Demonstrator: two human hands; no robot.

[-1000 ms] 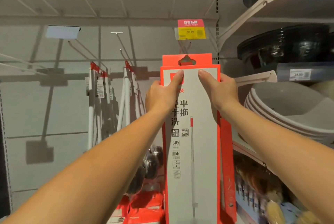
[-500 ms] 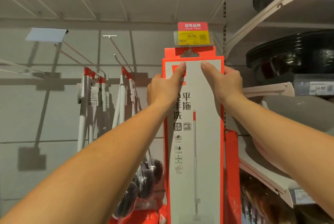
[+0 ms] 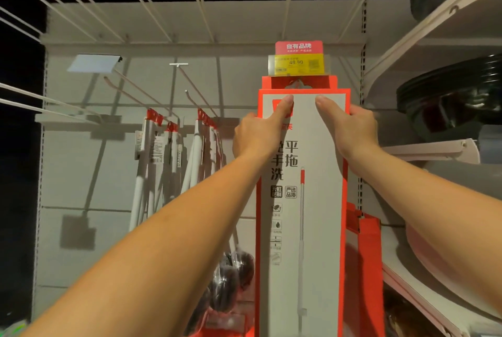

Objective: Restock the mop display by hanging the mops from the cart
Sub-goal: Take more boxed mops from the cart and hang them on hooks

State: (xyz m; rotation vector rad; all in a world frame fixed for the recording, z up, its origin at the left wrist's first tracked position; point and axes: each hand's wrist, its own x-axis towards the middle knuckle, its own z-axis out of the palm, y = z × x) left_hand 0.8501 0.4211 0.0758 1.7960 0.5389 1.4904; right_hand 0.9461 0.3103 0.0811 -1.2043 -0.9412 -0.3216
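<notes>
The boxed mop [image 3: 303,214] stands upright in front of the grey back panel [image 3: 81,173]. It is a tall white carton with a red border, with black characters and a drawn mop handle on its face. Both hands grip it at its upper end, the rest of it hanging below the grip. The left hand [image 3: 258,132] clasps the left edge and the right hand [image 3: 350,130] the right edge. Each thumb lies flat on the front, pointing up to the top edge, while the fingers curl round towards the back.

Just above that edge rises a red hang tab [image 3: 320,83] with a cut-out hole. Whether it belongs to this carton or to one behind cannot be told. The yellow price tag [image 3: 298,64] sits directly above it.

To the left, white-handled mops [image 3: 168,160] hang from pegs, with bare pegs [image 3: 195,92] beside them. To the right, black basins [image 3: 448,100] rest on a shelf, and another red carton [image 3: 366,255] stands low beside the held one.
</notes>
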